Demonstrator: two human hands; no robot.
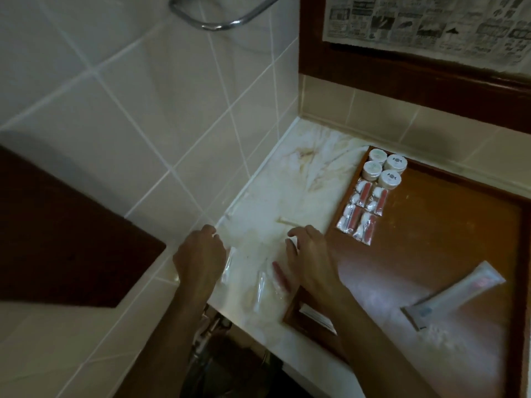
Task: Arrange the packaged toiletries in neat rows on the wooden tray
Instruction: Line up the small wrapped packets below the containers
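Note:
The wooden tray (431, 225) lies on the marble counter (301, 179). In its far left corner several round white jars (385, 168) stand in two rows. Right below them lie several clear packets with red and white contents (363, 214), also in two rows. A long white packet (457, 294) lies slanted on the tray's near part. Left of the tray, a clear plastic bag (258, 291) with a red-and-white packet (280, 275) in it lies on the counter. My left hand (198, 254) grips the bag's left edge, and my right hand (307, 254) grips its right edge, fingers curled.
A small white stick (287, 222) lies on the counter beyond my hands. A flat white packet (316, 317) sits at the tray's near left corner. Tiled walls close the counter on the left and back, with a chrome rail (218, 24) above and a wood-framed mirror (416, 67).

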